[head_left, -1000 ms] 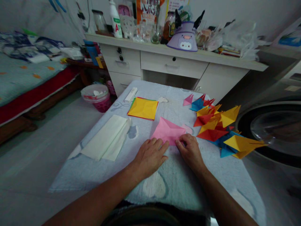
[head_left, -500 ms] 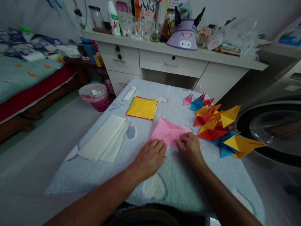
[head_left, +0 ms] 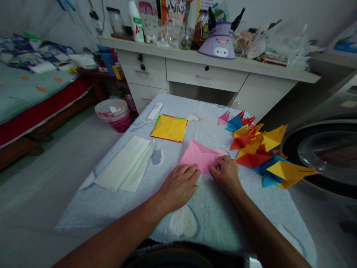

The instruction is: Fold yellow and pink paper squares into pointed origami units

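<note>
A square of pink origami paper (head_left: 198, 152) with crossing creases lies on the cloth-covered table. My left hand (head_left: 181, 182) rests flat on its lower left edge, fingers stretched out and side by side. At the lower right edge, my right hand (head_left: 225, 173) has thumb and forefinger pinched on the paper, its other fingers curled. A small pink piece partly shows behind the right hand. Beyond the pink sheet sits a stack of square paper (head_left: 170, 127), yellow on top. Many folded paper cranes (head_left: 255, 149) in yellow, red, blue and pink are heaped on the right.
Pale folded paper or cloth (head_left: 125, 163) lies left of my hands. A white oblong object (head_left: 154, 112) is near the table's far left edge. Behind stands a white cabinet (head_left: 206, 70) with jars and a purple visor (head_left: 220, 42); a pink bucket (head_left: 115, 115) is on the floor.
My left hand has slid slightly to the right along the paper's near edge. The right hand keeps its pinch; the whole view has shifted a little.
</note>
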Demonstrator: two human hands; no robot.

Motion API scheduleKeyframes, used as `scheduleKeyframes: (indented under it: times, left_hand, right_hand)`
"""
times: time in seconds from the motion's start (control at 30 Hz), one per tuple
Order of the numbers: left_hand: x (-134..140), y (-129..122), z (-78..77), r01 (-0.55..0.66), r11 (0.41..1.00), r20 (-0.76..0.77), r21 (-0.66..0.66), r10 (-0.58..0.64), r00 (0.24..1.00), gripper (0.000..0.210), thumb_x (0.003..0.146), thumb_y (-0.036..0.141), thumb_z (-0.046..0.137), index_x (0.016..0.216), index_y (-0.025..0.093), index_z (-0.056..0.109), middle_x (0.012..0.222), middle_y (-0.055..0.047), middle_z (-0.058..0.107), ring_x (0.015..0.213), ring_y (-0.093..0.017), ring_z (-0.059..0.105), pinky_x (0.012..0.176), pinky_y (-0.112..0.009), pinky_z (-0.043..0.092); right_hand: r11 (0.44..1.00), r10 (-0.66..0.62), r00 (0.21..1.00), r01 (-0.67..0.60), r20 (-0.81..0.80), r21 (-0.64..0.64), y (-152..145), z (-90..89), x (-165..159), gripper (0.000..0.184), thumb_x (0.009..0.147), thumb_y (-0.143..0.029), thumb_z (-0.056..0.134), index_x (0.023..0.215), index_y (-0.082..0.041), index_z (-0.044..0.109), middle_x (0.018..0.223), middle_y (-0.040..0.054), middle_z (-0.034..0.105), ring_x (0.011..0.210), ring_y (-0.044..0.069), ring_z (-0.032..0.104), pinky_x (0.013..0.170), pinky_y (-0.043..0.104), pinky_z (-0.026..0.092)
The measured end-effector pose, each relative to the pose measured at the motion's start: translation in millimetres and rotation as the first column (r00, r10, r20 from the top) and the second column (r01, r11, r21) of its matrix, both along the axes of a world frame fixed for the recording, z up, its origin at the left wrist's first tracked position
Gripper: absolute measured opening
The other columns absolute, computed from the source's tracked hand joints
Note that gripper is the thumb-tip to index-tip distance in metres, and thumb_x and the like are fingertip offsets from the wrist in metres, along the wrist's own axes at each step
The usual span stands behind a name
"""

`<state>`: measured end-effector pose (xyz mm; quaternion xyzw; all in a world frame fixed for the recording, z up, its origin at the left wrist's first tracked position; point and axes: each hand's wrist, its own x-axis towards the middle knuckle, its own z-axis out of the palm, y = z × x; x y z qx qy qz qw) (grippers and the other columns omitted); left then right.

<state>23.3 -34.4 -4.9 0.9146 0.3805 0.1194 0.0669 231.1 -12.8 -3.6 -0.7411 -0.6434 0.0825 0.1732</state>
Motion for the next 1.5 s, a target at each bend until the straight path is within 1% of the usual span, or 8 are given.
scheduleKeyframes:
  times: [0.27, 0.43, 0.73, 1.03, 1.3, 1.5]
  left_hand:
    - [-0.7, 0.2, -1.1, -0.006, 1.000, -0.010, -0.011, 0.006, 1.000, 0.044, 0.095, 0.038, 0.049, 0.135, 0.022, 0.046, 0.146, -0.002, 0.047, 0.127, -0.023, 0.041, 0.108, -0.039, 0.033]
    - [-1.1, 0.6, -2.0, 0.001, 1.000, 0.000, 0.002, -0.001, 1.000, 0.042, 0.095, 0.037, 0.048, 0.135, 0.023, 0.047, 0.146, -0.002, 0.047, 0.125, -0.023, 0.042, 0.108, -0.040, 0.034]
    - [-0.9, 1.0, -1.3, 0.008, 1.000, 0.002, -0.006, -0.008, 1.000, 0.042, 0.094, 0.035, 0.051, 0.133, 0.022, 0.048, 0.144, -0.002, 0.049, 0.123, -0.023, 0.043, 0.107, -0.041, 0.035]
    - [-0.8, 0.8, -1.1, 0.019, 1.000, 0.013, 0.005, -0.019, 1.000, 0.040, 0.094, 0.034, 0.051, 0.132, 0.023, 0.049, 0.142, -0.003, 0.051, 0.121, -0.024, 0.045, 0.105, -0.041, 0.037]
    - [-0.7, 0.0, 0.0, 0.023, 1.000, -0.012, 0.012, -0.023, 1.000, 0.039, 0.094, 0.034, 0.050, 0.131, 0.022, 0.050, 0.141, -0.004, 0.051, 0.119, -0.023, 0.046, 0.102, -0.040, 0.038]
    - [0.2, -1.3, 1.3, 0.013, 1.000, -0.025, 0.018, -0.013, 1.000, 0.040, 0.095, 0.033, 0.048, 0.133, 0.022, 0.049, 0.142, -0.003, 0.051, 0.120, -0.024, 0.045, 0.102, -0.041, 0.038]
  right_hand:
    - [0.999, 0.013, 1.000, -0.013, -0.021, 0.031, -1.2, -0.6, 0.2, 0.018, 0.077, -0.031, 0.062, 0.063, -0.020, 0.064, 0.094, 0.0057, 0.061, 0.092, 0.023, 0.048, 0.070, 0.032, 0.028]
    - [0.999, 0.024, 0.999, -0.024, -0.024, 0.025, -1.1, -1.6, 0.9, 0.018, 0.077, -0.031, 0.062, 0.063, -0.020, 0.064, 0.095, 0.0053, 0.061, 0.091, 0.023, 0.049, 0.070, 0.032, 0.029]
    - [0.998, 0.030, 0.999, -0.028, -0.038, 0.053, -3.0, -4.1, 2.3, 0.018, 0.076, -0.030, 0.062, 0.061, -0.020, 0.063, 0.096, 0.0058, 0.062, 0.091, 0.024, 0.050, 0.071, 0.032, 0.031]
    - [0.998, 0.044, 0.998, -0.041, -0.050, 0.055, -3.0, -1.9, 2.2, 0.017, 0.074, -0.027, 0.064, 0.059, -0.020, 0.064, 0.095, 0.0051, 0.063, 0.089, 0.022, 0.053, 0.070, 0.032, 0.031]
    - [0.997, 0.044, 0.998, -0.040, -0.051, 0.069, -4.4, -1.6, 1.7, 0.018, 0.074, -0.029, 0.064, 0.059, -0.020, 0.064, 0.095, 0.0046, 0.063, 0.091, 0.021, 0.053, 0.072, 0.032, 0.031]
    - [0.997, 0.040, 0.997, -0.036, -0.063, 0.067, -2.7, -4.8, 3.6, 0.019, 0.074, -0.030, 0.065, 0.059, -0.020, 0.065, 0.096, 0.0045, 0.063, 0.091, 0.021, 0.053, 0.073, 0.032, 0.032]
